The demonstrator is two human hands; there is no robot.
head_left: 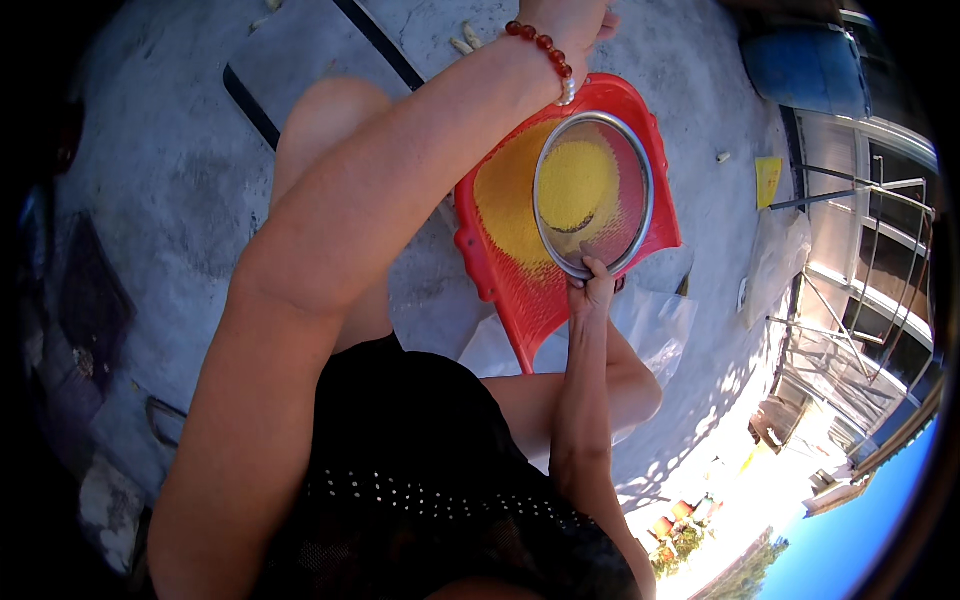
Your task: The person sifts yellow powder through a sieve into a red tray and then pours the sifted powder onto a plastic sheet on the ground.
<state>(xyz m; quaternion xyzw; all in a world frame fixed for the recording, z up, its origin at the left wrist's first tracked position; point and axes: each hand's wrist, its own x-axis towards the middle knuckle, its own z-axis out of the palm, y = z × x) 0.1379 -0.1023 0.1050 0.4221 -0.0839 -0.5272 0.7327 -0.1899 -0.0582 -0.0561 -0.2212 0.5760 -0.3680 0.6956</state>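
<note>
A round sieve (628, 190) with a steel rim and fine mesh is held over a red plastic scoop-shaped basket (655, 222). My right hand (593, 288) is closed on the sieve's near rim, with the thumb lying over the top. Inside the sieve sits a round heap of yellow meal (575, 185). More yellow meal (505, 200) is spread across the left part of the basket beneath it. Past the basket's far left side reaches my left hand (572, 18), a beaded bracelet on its wrist. The upper edge cuts off most of its fingers, so their grip is hidden.
The basket's near end lies between my bent legs, beside a clear plastic sheet (660, 325). Dark strips (375, 40) cross the grey concrete floor (180, 180) at the upper left. A blue barrel (805, 70) and a metal rack (870, 260) stand at the right.
</note>
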